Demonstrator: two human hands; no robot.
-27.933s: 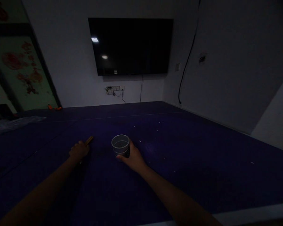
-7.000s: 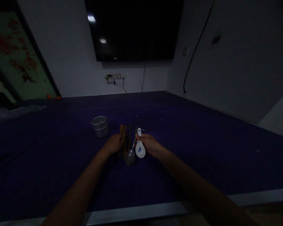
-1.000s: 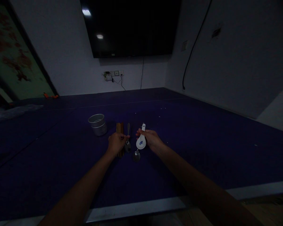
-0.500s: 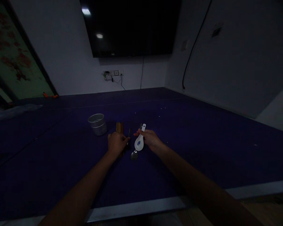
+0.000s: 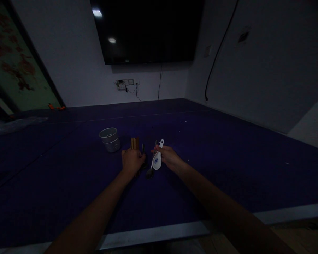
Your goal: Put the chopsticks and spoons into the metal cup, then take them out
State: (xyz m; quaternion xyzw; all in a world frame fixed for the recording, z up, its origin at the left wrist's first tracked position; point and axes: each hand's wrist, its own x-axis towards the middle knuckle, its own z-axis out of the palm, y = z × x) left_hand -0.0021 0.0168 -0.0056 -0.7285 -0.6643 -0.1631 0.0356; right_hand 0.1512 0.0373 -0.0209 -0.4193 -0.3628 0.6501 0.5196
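Note:
My left hand lies over a row of wooden chopsticks, covering their middle. Its fingers are closed on the handle of a dark metal spoon; the bowl end is dim beside the fingertips. In my right hand, closed, is a white ceramic soup spoon with a blue pattern, bowl toward me. A second metal spoon shows under the ceramic one, its handle partly hidden by my right fingers. To the left, a metal utensil cup with holes in its side stands upright.
All this sits on a wide purple surface with a pale front edge. Small white scraps are scattered farther back. Clear plastic sheeting and orange items lie far left. A television hangs on the wall.
Over the last second both metal spoons have turned slightly and the ceramic spoon has tilted, its bowl swinging left. Much earlier, my right hand held the cup and my left the chopsticks.

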